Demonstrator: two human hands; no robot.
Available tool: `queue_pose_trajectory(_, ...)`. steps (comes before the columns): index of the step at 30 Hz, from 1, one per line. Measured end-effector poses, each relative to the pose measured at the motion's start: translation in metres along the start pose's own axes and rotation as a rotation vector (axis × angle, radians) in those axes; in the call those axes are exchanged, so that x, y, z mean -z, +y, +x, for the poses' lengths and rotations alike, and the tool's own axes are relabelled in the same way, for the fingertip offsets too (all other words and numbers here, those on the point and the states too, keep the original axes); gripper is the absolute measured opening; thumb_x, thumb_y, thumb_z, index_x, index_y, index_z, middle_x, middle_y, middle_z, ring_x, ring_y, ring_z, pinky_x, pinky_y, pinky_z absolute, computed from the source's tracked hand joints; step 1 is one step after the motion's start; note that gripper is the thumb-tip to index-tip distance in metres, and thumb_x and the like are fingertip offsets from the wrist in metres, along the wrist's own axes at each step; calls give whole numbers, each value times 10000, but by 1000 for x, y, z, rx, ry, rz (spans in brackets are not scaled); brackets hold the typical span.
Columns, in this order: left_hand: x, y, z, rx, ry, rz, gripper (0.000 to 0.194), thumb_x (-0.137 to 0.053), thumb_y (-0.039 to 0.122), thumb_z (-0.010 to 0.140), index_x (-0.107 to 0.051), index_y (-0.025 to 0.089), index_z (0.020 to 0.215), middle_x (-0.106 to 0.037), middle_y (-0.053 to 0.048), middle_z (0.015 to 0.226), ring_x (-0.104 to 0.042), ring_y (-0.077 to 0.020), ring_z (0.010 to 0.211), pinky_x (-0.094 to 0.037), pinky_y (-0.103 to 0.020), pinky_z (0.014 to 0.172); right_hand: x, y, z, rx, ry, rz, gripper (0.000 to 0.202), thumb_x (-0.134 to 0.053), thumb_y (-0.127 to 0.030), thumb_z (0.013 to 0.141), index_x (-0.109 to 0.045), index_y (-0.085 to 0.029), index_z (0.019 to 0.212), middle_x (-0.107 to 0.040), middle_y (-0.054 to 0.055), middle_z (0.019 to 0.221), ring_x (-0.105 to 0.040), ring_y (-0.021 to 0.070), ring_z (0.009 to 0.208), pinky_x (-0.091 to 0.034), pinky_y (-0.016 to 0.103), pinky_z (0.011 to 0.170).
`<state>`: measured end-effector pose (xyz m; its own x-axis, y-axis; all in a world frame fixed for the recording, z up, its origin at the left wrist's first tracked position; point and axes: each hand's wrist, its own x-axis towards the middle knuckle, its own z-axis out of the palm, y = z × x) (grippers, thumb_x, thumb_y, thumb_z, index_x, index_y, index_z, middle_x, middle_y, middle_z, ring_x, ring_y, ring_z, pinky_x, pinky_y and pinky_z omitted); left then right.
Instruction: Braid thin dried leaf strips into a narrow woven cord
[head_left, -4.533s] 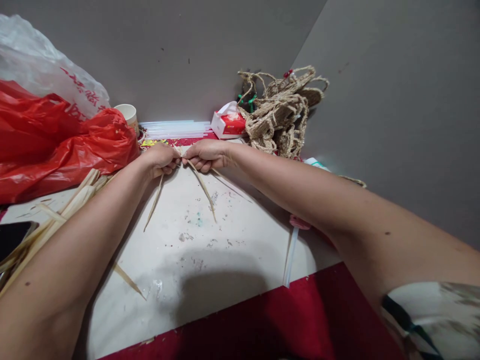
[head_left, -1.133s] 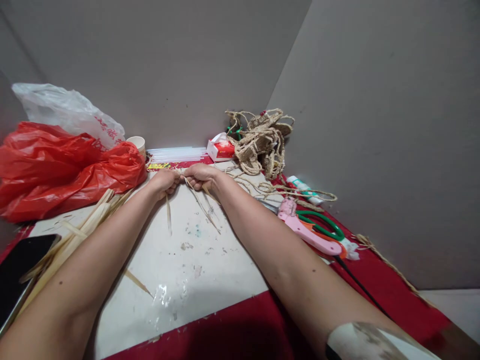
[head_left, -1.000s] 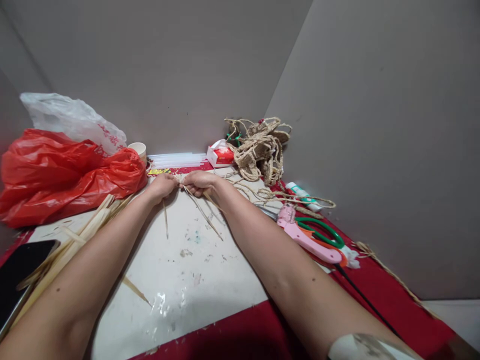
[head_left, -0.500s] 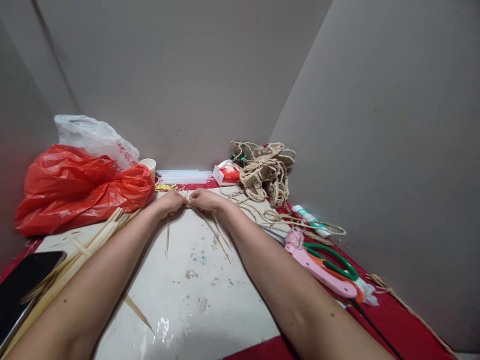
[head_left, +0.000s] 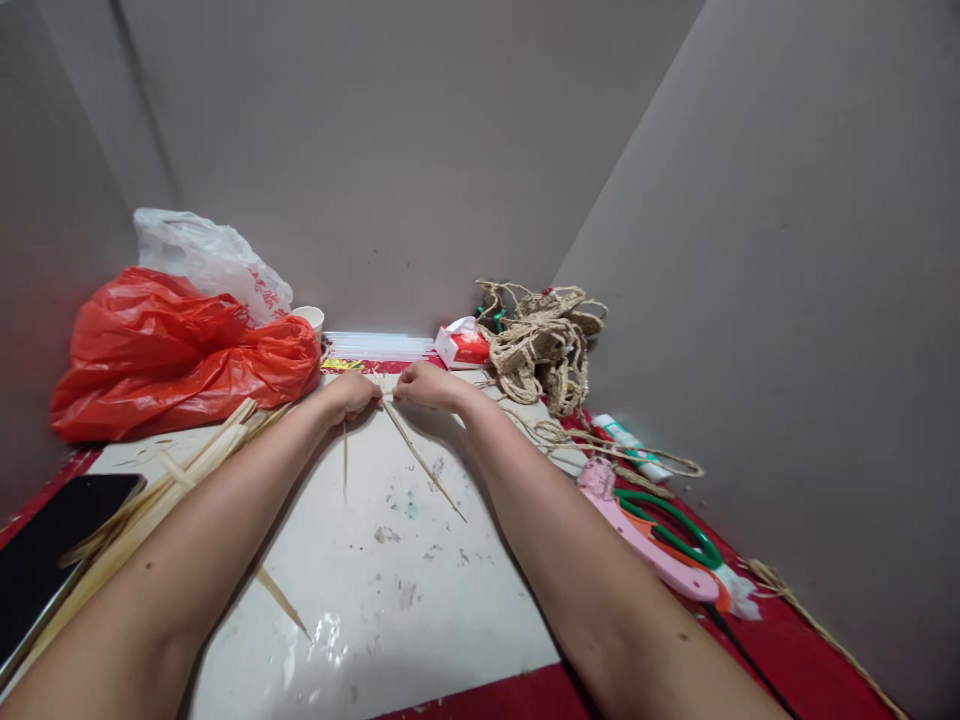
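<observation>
At the far end of the white board, my left hand [head_left: 354,394] is closed in a pinch on thin dried straw strands [head_left: 424,460]. One long strand slants down to the right from between the hands, and a shorter one hangs below the left fingers. My right hand [head_left: 422,386] is closed just beside it, a small gap away, its fingertips pinching the strands too. What lies inside the fingers is mostly hidden. Under my left forearm lies a bundle of wide dried straw strips [head_left: 191,480].
Left are a red plastic bag [head_left: 180,350], white bag [head_left: 210,260], paper cup [head_left: 309,320] and phone [head_left: 52,540]. Behind lie glue sticks [head_left: 379,346] and a tissue pack [head_left: 463,343]. Right are braided cord [head_left: 540,345], a white-green tube [head_left: 631,447], pink glue gun [head_left: 645,540] and green-handled scissors [head_left: 675,525].
My hands have parted slightly, the right one shifting away from the left. A strand that hung near my right wrist no longer shows there. The whole view has shifted a little.
</observation>
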<state>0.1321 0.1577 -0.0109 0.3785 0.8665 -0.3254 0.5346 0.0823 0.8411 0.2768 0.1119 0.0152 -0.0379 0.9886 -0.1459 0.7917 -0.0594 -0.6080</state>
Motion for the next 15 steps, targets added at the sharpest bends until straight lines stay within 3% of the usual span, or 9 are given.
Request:
queue_pose_trajectory(3,0,0,-3,-14,4,-13,184,-578,205,727,-553,156,551,-266,71,354,-207,-68,321,-135,-246,403,3,-2,-3,-25,-52,107,159,-538,-175,819,-589,-139,673,-373,-57,432,-315,72,379,-240,223,394)
queue_pose_trajectory(6,1,0,-6,-36,-3,-35,224,-554,206,740,-516,162,523,-292,60,364,-215,-67,329,-140,-245,403,-5,-9,-5,11,-154,204,203,-505,-159,838,-540,-152,638,-415,-52,435,-338,67,355,-260,211,372)
queue_pose_trajectory(10,2,-2,-3,-56,-1,-67,218,-556,179,713,-466,170,515,-345,50,389,-233,-61,336,-132,-242,402,-24,-22,-5,27,-201,69,239,-468,-104,816,-521,-151,588,-541,5,475,-476,99,389,-355,212,394)
queue_pose_trajectory(15,3,-8,1,-80,2,-94,220,-588,181,701,-440,183,539,-334,64,400,-235,-58,340,-138,-241,400,-32,-30,-12,26,-168,-6,171,-493,-91,784,-522,-174,638,-524,-9,424,-526,144,392,-393,229,393)
